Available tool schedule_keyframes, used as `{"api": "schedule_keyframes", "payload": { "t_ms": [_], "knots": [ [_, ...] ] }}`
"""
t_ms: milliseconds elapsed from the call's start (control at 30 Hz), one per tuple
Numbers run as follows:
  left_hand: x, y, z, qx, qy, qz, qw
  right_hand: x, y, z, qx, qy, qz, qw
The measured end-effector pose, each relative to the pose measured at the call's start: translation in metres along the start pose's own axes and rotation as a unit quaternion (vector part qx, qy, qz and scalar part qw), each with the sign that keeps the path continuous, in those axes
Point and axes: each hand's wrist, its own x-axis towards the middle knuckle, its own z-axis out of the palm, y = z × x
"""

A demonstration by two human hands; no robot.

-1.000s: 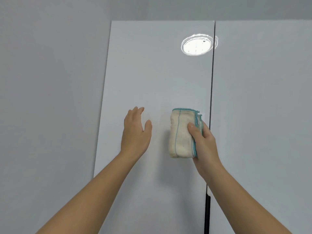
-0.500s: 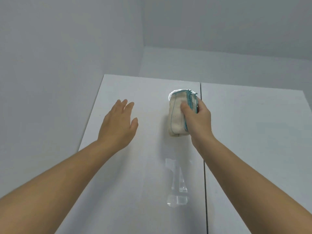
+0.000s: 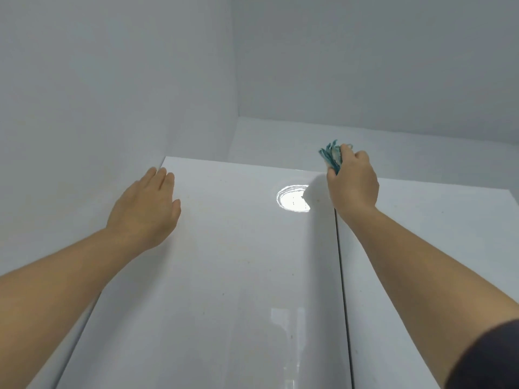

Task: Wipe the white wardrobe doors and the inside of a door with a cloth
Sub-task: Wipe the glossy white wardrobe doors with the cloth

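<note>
1. The cloth [image 3: 331,158], teal-edged and bunched, sits at the top edge of the wardrobe, above the seam between the left door [image 3: 224,276] and right door [image 3: 421,248].
2. The right hand [image 3: 354,186] is clenched around it.
3. The left hand [image 3: 146,209] lies flat with fingers together on the left door, near its upper left corner.
4. A round light reflection [image 3: 292,197] gleams just beside the right hand.

Domestic interior, probably a bedroom or storage corner: two glossy white wardrobe doors [image 3: 224,276] meet at a narrow vertical seam. Plain pale walls [image 3: 98,80] form a corner above and to the left of the doors. A round lamp reflection [image 3: 292,197] shines near the doors' top edge.
</note>
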Motion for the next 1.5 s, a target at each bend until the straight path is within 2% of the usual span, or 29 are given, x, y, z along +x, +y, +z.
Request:
{"api": "schedule_keyframes", "payload": {
  "t_ms": [100, 233, 333, 433, 533, 667, 833, 933, 1033, 1100, 1200, 1267, 1433, 1500],
  "knots": [
    [0.004, -0.011, 0.001, 0.019, 0.013, 0.002, 1.0, 0.002, -0.001, 0.011, -0.034, -0.02, 0.006, 0.999],
    [0.005, -0.027, 0.0, 0.047, -0.004, 0.007, 0.999, 0.0, -0.005, 0.024, -0.026, -0.033, 0.023, 0.999],
    [0.002, -0.036, -0.002, 0.052, -0.001, 0.04, 0.998, -0.004, -0.009, 0.035, -0.02, -0.067, -0.006, 0.998],
    [0.003, -0.045, 0.002, 0.092, 0.05, 0.111, 0.988, -0.008, -0.008, 0.037, -0.02, -0.081, -0.045, 0.996],
    [0.008, -0.06, 0.011, 0.193, 0.091, 0.144, 0.966, -0.011, -0.003, 0.03, 0.037, -0.077, -0.045, 0.995],
    [0.006, -0.065, 0.014, 0.232, 0.095, 0.191, 0.949, -0.017, 0.006, 0.027, 0.105, -0.07, -0.043, 0.991],
    [0.004, -0.067, 0.013, 0.244, 0.078, 0.21, 0.943, -0.023, 0.008, 0.038, 0.027, -0.071, -0.07, 0.995],
    [0.004, -0.068, 0.013, 0.241, 0.077, 0.214, 0.943, -0.032, 0.01, 0.045, -0.033, -0.047, -0.115, 0.992],
    [0.004, -0.067, 0.011, 0.25, 0.081, 0.221, 0.939, -0.037, 0.01, 0.047, -0.001, -0.047, -0.132, 0.99],
    [0.004, -0.067, 0.011, 0.262, 0.072, 0.221, 0.937, -0.036, 0.009, 0.05, 0.03, -0.065, -0.108, 0.992],
    [0.005, -0.07, 0.014, 0.287, 0.073, 0.207, 0.932, -0.031, 0.0, 0.054, 0.018, -0.062, -0.071, 0.995],
    [0.002, -0.066, 0.016, 0.348, 0.107, 0.202, 0.909, -0.025, -0.009, 0.058, 0.026, -0.047, -0.057, 0.997],
    [-0.003, -0.063, 0.012, 0.518, -0.012, 0.185, 0.835, -0.018, -0.038, 0.072, 0.018, -0.062, -0.039, 0.997],
    [-0.003, -0.063, 0.008, 0.546, -0.032, 0.159, 0.822, -0.02, -0.058, 0.079, 0.017, -0.085, -0.055, 0.995]
  ]
}}
